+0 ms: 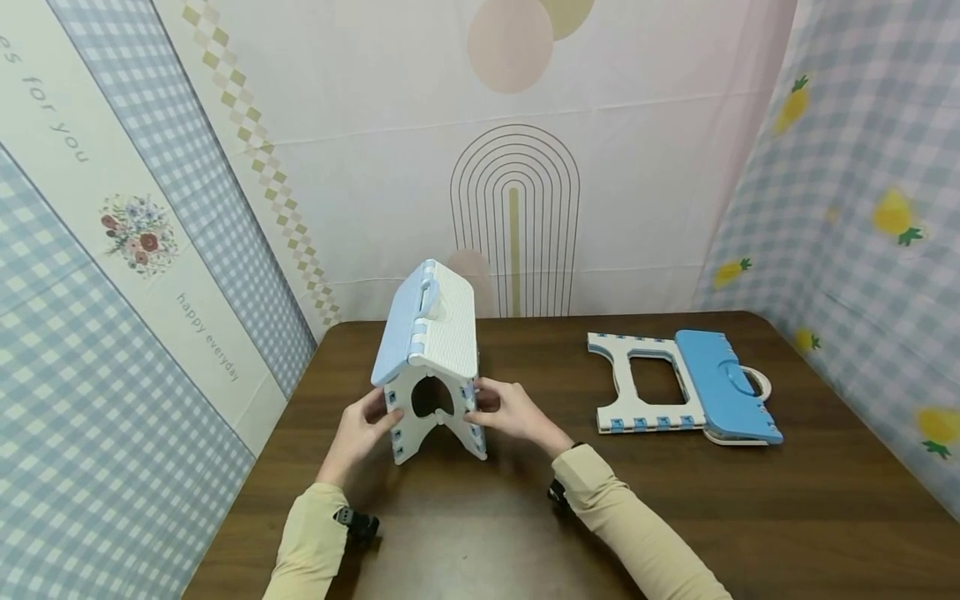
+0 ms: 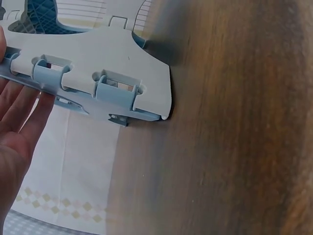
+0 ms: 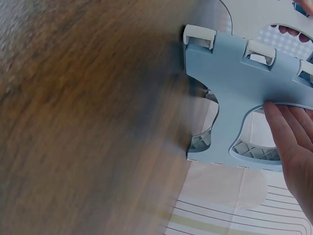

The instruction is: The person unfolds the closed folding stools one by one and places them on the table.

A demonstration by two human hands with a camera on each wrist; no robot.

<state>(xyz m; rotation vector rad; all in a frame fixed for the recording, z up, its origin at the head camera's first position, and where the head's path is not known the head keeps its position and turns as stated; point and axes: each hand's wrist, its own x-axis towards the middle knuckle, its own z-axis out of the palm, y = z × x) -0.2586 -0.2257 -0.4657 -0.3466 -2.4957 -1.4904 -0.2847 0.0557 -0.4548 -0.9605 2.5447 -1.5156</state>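
A white and blue folding stool (image 1: 450,325) stands partly folded at the left of the table, its two top panels sloping from a raised ridge like a roof. My left hand (image 1: 356,437) pinches the left upright edge of its leg frame, thumb in front and fingers along the side. At the opposite edge my right hand (image 1: 517,410) grips likewise, its fingers (image 3: 286,129) lying along the blue side panel (image 3: 230,68). The left wrist view shows the white front panel (image 2: 93,51) with blue hinges, its lower corner at the tabletop.
A second folding stool (image 1: 727,383), blue and white, lies folded flat on the right of the brown wooden table (image 1: 487,533). Its white handle (image 1: 761,382) points right. Patterned cloth (image 1: 375,167) hangs behind the table and along both sides.
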